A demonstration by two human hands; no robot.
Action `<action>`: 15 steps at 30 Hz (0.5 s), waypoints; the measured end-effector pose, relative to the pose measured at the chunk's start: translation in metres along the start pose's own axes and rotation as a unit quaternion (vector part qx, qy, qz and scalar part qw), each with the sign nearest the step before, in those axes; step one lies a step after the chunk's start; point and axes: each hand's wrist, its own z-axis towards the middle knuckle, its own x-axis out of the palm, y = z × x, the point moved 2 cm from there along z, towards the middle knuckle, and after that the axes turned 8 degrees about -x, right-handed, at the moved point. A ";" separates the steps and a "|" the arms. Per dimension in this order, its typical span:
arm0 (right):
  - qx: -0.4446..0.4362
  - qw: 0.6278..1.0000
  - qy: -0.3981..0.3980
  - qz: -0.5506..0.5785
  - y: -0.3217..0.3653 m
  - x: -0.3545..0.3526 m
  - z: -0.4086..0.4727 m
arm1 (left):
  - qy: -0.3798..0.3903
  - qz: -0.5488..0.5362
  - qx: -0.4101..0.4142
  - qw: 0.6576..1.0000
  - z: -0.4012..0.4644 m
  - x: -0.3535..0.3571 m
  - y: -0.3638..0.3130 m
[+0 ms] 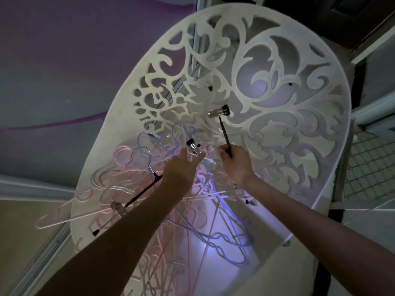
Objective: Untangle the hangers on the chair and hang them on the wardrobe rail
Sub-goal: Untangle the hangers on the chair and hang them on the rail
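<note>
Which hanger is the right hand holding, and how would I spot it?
Find the white cut-out chair. Above the tangled pile, the right hand grips a thin black hanger bar topped by a shiny metal clip. The neighbours are pink or blue.
</note>
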 end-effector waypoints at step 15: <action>0.022 0.987 -0.017 0.155 -0.014 0.017 0.004 | -0.084 -0.023 0.050 0.995 0.003 0.007 0.007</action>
